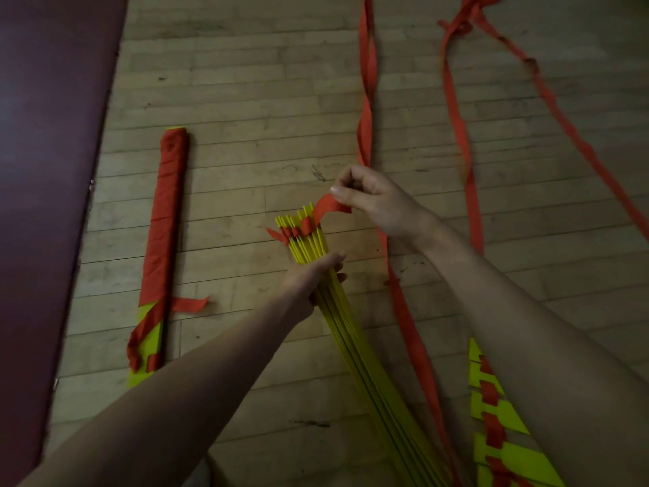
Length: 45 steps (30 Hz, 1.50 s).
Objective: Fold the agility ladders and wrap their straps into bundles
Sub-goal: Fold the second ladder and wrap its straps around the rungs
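Observation:
My left hand (310,281) grips a stack of yellow ladder rungs (354,342) that stands on edge and runs from the bottom middle up to the centre. Short red strap loops (298,232) thread through the far ends of the rungs. My right hand (365,198) pinches the red strap (328,205) just above those ends, with its fingers curled. From that hand the strap trails along the wooden floor (246,100) towards the top of the view. A finished bundle (163,240), yellow rungs wrapped in red strap, lies on the floor to the left.
A dark maroon mat (49,135) covers the floor along the left edge. More red straps (456,117) run loose across the floor at the right. Several spread yellow rungs (498,413) with red strap lie at the bottom right, partly behind my right forearm.

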Available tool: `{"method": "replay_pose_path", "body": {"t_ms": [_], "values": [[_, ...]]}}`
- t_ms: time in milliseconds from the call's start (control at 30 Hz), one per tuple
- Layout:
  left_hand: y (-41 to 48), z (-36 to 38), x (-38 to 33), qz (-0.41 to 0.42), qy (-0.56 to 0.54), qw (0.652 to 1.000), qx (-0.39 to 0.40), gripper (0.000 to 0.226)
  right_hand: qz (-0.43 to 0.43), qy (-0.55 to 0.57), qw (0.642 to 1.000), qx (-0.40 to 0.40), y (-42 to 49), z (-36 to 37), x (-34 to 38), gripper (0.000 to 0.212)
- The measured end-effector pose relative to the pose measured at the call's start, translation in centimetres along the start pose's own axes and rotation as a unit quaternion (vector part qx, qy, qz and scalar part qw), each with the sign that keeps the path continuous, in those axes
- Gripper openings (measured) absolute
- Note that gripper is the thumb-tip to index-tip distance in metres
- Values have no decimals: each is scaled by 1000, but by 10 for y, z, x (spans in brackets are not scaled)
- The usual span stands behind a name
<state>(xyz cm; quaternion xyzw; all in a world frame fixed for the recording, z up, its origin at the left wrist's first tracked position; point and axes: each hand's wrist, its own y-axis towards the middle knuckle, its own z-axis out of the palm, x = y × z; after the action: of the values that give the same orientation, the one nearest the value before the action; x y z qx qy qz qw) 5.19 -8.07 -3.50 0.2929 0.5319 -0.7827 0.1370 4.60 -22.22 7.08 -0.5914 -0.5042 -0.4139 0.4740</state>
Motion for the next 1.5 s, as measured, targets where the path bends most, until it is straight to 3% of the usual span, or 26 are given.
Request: {"method": "replay_pose_path", "body": {"t_ms": [67,133,200,233,333,400,533,667,767,800,867,967,1033,1300,1367,1500], "values": [[-5,5,-2,15,23,999,29,47,23,100,993,-56,3,-1,-1,22],[-10,10,-3,36,37,997,51,61,65,227,957,-171,8,-7,-4,23],[-14,15,-4,49,23,996,77,59,104,252,928,-255,12,-11,-14,21],[-16,16,-5,48,7,995,91,54,114,220,931,-269,14,-10,-20,21],[-18,22,-8,33,-31,993,110,44,104,14,970,-220,14,-1,-33,14],[-18,23,-8,24,-46,992,113,43,97,-115,975,-164,14,-1,-37,15],[-18,18,-7,32,-85,988,123,40,93,-249,963,-40,11,-6,-32,19],[-17,17,-8,27,-95,988,120,28,102,-313,943,-59,8,-7,-25,35],[-16,23,-5,44,-77,992,86,39,135,-380,914,-39,9,-5,-18,35],[-15,23,-4,54,-78,993,70,40,146,-393,907,-36,10,-5,-16,32],[-13,23,-2,72,-81,993,49,33,175,-391,902,-41,14,-4,-12,49],[-12,22,-2,71,-69,994,48,35,203,-415,887,-25,17,-5,-10,31],[-10,24,-1,73,-62,994,52,33,234,-424,875,-21,14,-4,-7,48],[-9,33,-3,75,-63,995,16,31,221,-455,857,-99,13,-1,-5,39],[-10,36,-3,71,-63,995,7,35,217,-439,866,-102,15,-4,-6,31],[-9,32,-2,80,-64,995,-8,33,183,-322,927,-59,11,-7,-11,27]]}}
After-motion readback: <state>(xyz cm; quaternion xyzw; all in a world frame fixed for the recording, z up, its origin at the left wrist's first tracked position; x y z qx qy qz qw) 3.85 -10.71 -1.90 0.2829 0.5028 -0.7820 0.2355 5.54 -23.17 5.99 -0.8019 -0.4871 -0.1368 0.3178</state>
